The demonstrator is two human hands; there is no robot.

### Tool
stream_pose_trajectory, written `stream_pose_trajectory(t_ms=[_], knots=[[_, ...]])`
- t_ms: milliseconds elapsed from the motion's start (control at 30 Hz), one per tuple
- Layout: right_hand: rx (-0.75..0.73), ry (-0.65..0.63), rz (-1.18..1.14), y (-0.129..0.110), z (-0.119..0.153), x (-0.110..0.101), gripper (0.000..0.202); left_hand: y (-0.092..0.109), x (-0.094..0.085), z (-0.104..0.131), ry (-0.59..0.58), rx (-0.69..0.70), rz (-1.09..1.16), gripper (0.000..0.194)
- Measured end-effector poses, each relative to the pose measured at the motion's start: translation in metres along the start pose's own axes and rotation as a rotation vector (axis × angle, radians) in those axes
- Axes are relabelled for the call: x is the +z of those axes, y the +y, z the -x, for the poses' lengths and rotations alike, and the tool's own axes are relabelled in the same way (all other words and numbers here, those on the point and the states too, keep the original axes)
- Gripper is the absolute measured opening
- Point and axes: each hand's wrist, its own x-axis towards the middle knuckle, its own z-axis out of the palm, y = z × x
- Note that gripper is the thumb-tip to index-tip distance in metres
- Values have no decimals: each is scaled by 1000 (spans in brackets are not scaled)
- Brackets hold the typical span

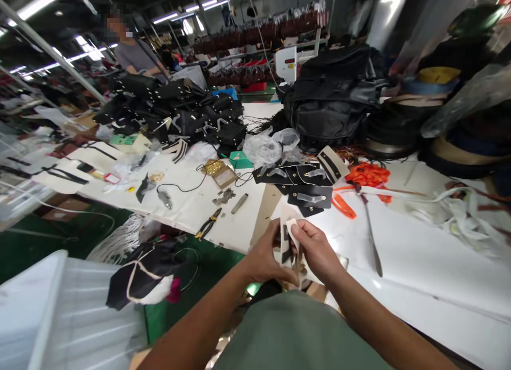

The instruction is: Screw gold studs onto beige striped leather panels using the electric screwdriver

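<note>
My left hand is wrapped round the left side of a cream fabric piece with a black stripe, near the table's front edge. On its right side my right hand pinches a folded cream end between thumb and fingers. The lower part of the piece is hidden by my hands. Just beyond them lie black pieces with clear plastic strips and metal eyelets. Another cream piece with a black stripe rests at their right end. A tan strip lies flat left of my hands.
On the white table are pliers, a grey-handled tool, a small box, orange straps and a long metal blade. Black bags stand behind. A person is at the back left; a white bin stands lower left.
</note>
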Motion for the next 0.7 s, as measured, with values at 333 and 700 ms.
stream_pose_trajectory(t_ms=[333,700], knots=[[28,-62,-16,-3,25,-3,40,-13,14,31,283,-38,140,47],[-127,32,217,-11,41,-5,43,2,34,31,306,4,32,46]])
